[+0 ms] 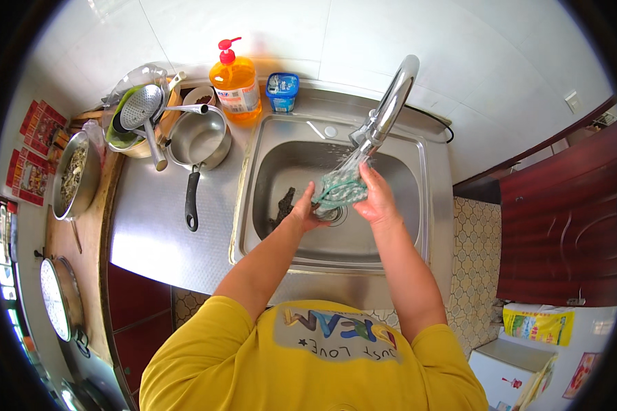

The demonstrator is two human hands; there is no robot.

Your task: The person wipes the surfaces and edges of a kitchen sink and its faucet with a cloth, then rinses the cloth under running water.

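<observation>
Over a stainless steel sink basin (360, 241), my left hand (304, 208) and my right hand (375, 194) hold a wet green-and-white cloth (342, 187) between them. Water from the chrome faucet (396, 97) runs onto the cloth and splashes. My right hand grips the cloth's right side, close under the spout; my left hand is at its lower left edge, fingers partly hidden. A dark, rough clump (284, 206), perhaps a scrubber or rag, lies in the basin left of my left hand. The drain (334, 215) shows just below the cloth.
Left of the sink are a saucepan (199, 141) with a black handle, a skimmer (141, 108) on stacked bowls, an orange soap pump bottle (235, 90) and a blue tub (283, 91). Farther left are a metal bowl of food (74, 177) and a lidded pot (61, 298).
</observation>
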